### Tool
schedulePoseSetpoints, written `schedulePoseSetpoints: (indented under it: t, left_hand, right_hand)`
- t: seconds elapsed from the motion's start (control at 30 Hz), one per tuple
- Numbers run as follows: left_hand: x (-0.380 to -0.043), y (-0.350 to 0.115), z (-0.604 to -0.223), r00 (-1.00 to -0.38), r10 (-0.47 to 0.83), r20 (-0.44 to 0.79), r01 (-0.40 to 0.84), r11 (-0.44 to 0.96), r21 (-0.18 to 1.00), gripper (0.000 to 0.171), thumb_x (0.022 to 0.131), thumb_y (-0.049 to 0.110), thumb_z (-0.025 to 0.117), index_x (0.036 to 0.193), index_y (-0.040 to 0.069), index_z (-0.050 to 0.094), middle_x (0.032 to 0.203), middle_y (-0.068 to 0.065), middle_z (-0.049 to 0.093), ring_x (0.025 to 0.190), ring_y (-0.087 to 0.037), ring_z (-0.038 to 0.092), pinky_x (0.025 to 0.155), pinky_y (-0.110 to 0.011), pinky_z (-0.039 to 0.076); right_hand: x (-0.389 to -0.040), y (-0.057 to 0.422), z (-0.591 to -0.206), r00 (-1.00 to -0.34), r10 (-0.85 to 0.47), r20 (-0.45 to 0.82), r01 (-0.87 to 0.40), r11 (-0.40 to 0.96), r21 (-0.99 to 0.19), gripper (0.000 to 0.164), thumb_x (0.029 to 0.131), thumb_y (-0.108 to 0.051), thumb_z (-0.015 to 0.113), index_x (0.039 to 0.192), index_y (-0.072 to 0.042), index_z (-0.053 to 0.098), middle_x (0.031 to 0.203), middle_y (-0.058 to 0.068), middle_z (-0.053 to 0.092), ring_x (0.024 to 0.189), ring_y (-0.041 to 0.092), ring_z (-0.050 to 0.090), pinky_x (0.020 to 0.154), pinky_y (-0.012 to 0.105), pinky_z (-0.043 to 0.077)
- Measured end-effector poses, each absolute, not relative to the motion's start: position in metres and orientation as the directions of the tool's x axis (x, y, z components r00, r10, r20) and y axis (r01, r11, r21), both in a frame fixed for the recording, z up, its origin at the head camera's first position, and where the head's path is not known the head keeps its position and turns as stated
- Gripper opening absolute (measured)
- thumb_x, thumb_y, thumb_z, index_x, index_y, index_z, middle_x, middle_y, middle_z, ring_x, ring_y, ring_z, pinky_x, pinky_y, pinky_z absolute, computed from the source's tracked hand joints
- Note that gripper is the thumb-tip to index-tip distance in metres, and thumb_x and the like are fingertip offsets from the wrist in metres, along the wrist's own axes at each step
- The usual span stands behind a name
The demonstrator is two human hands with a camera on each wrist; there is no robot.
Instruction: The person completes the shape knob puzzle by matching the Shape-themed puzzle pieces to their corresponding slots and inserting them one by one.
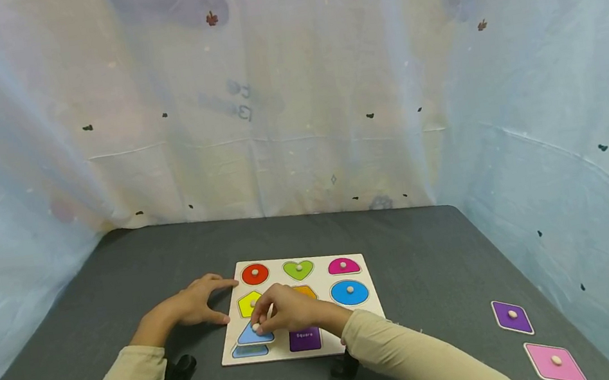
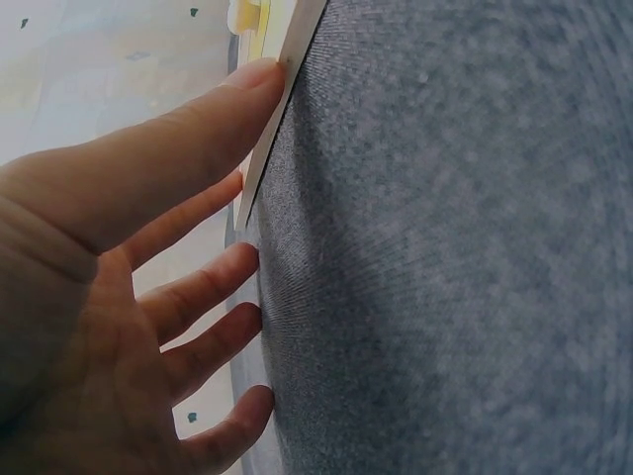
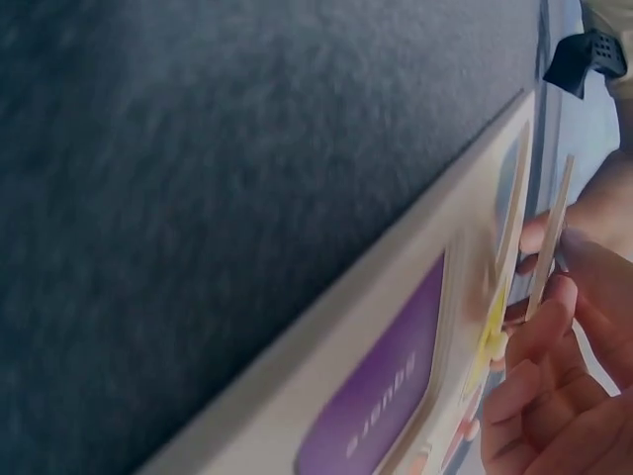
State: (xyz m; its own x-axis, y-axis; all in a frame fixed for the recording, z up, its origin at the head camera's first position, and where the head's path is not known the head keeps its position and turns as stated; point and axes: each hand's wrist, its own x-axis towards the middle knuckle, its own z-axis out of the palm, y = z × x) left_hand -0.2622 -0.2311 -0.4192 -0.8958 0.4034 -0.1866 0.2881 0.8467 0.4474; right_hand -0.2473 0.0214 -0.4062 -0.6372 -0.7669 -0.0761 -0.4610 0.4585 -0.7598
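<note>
The fingers of the left hand [image 1: 194,301], left of the frame's centre, are loosely spread and grip nothing; from my end the left wrist view shows the thumb and forefinger touching the edge of the pale puzzle board [image 1: 320,264], the other three lying off it. That board sits at the lower centre on the grey table [image 1: 422,277]; I read it as stiff, wood-like and light enough to slide, so a steadying touch at its edge suits it.

Just to the right, over the board's lower-left corner, is the blue piece [image 1: 249,337], which looks triangular. It overlaps a light-blue recess [image 1: 250,351], and the right wrist view shows it edge-on, lifted clear of the board. The right hand [image 1: 289,309] has thumb and fingertips pinching its small knob [image 1: 256,328]. I'd judge the piece thin, rigid and very light, not fragile; the knob is the place to hold, though a round one may let the piece swivel or tip.

Right of that hand's fingertips, the purple square recess [image 1: 305,340] shows its label. At the far lower right lie a purple piece [image 1: 512,317] and, nearer the bottom edge, a pink piece [image 1: 555,362], each with a similar central knob for pinching.
</note>
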Motion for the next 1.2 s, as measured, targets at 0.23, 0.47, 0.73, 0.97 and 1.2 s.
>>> schedulePoseSetpoints:
  t: [0.23, 0.47, 0.73, 0.97, 1.2]
  left_hand:
    - [-0.262, -0.231, -0.420, -0.896, 0.409, -0.172, 0.297, 0.840, 0.453, 0.079, 0.079, 0.035, 0.087, 0.147, 0.015, 0.052, 0.146, -0.026, 0.044, 0.135, -0.051, 0.041, 0.102, -0.076, 0.036]
    - [-0.262, -0.232, -0.419, -0.891, 0.424, -0.161, 0.312, 0.831, 0.461, 0.079, 0.079, 0.034, 0.087, 0.148, 0.015, 0.052, 0.146, -0.026, 0.044, 0.135, -0.051, 0.041, 0.101, -0.075, 0.037]
    - [-0.262, -0.233, -0.421, -0.888, 0.430, -0.161, 0.317, 0.828, 0.462, 0.079, 0.079, 0.034, 0.087, 0.147, 0.014, 0.052, 0.147, -0.026, 0.044, 0.136, -0.051, 0.041, 0.101, -0.075, 0.037]
    - [-0.261, -0.232, -0.419, -0.891, 0.424, -0.160, 0.314, 0.832, 0.458, 0.079, 0.079, 0.035, 0.087, 0.147, 0.014, 0.053, 0.146, -0.026, 0.045, 0.135, -0.052, 0.041, 0.100, -0.079, 0.033]
    - [-0.261, -0.231, -0.419, -0.891, 0.423, -0.163, 0.312, 0.833, 0.456, 0.079, 0.079, 0.034, 0.087, 0.147, 0.014, 0.052, 0.147, -0.026, 0.044, 0.136, -0.052, 0.041, 0.101, -0.077, 0.035]
  right_hand:
    - [-0.244, 0.014, -0.410, -0.631, -0.770, -0.093, -0.477, 0.480, -0.737, 0.004, 0.090, -0.009, 0.076, 0.092, -0.005, 0.077, 0.072, -0.005, 0.060, 0.070, 0.003, 0.053, 0.065, 0.014, 0.046]
    - [-0.241, 0.012, -0.413, -0.626, -0.770, -0.123, -0.465, 0.496, -0.733, 0.006, 0.091, -0.010, 0.076, 0.094, -0.006, 0.077, 0.072, -0.004, 0.061, 0.068, 0.002, 0.053, 0.064, 0.014, 0.046]
    - [-0.239, 0.009, -0.413, -0.634, -0.765, -0.114, -0.469, 0.498, -0.729, 0.005, 0.090, -0.009, 0.076, 0.093, -0.005, 0.076, 0.072, -0.002, 0.061, 0.067, 0.002, 0.052, 0.063, 0.013, 0.044]
    - [-0.238, 0.006, -0.413, -0.628, -0.770, -0.115, -0.466, 0.491, -0.736, 0.006, 0.090, -0.008, 0.076, 0.094, -0.003, 0.076, 0.071, -0.002, 0.061, 0.065, 0.001, 0.051, 0.062, 0.012, 0.044]
    - [-0.239, 0.006, -0.414, -0.621, -0.774, -0.128, -0.472, 0.499, -0.727, 0.006, 0.090, -0.009, 0.076, 0.095, -0.005, 0.076, 0.071, -0.002, 0.060, 0.065, 0.001, 0.050, 0.062, 0.012, 0.044]
